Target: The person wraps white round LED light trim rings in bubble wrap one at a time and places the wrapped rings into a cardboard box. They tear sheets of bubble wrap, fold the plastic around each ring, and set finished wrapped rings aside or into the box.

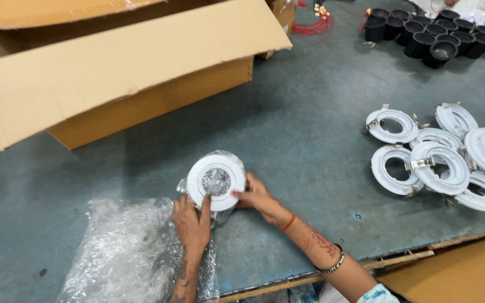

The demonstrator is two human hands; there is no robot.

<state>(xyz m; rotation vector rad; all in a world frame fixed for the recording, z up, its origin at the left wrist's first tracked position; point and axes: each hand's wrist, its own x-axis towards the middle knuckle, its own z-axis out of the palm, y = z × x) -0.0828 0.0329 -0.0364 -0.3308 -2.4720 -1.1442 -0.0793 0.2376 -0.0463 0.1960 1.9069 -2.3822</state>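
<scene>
Centrally, both hands grip one round white plastic ring fitting wrapped in clear film (216, 180), held just above the table. The left hand (192, 224) closes on the lower left edge of the fitting, with one finger laid across its white face. The right hand (258, 197) closes on the right edge, fingertips touching the rim. The fitting faces upward, and crinkled film shows through its centre opening.

Below the left hand, a heap of crumpled clear plastic wrapping (127, 252) lies on the grey-green table (304, 129), reaching the near edge. Behind the hands, to the left, a large open brown cardboard box (119, 73) stands on the table with one flap folded outward.

Well apart to the right, a group of unwrapped white ring fittings with metal spring clips (442, 160) lies in overlapping rows. At the far right corner, a cluster of black cylindrical housings (433, 31) stands upright, with a bundle of red wires (312, 25) just beside it.
</scene>
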